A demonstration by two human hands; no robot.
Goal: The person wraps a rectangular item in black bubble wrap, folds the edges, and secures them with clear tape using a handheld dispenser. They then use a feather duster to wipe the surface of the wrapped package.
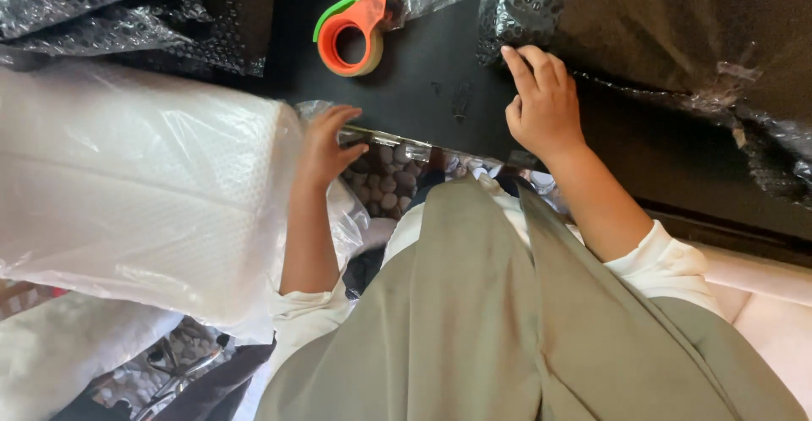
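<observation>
Black bubble wrap (pixel 541 2), shiny and crinkled, under right hand (pixel 541 104).

The big white bubble-wrap roll (pixel 127 193) runs off the left edge beyond the orange tape dispenser (pixel 351 32), so its full length cannot be told. The black bubble-wrapped bundle (pixel 677 41) right of the dispenser is cut by the top and right edges, and what it wraps is hidden. Below the dispenser, the near edge of the worktop (pixel 423 91) disappears behind the person's grey-green garment (pixel 474 319), and the left hand (pixel 326 146) covers part of a clear plastic strip (pixel 381 139).
</observation>
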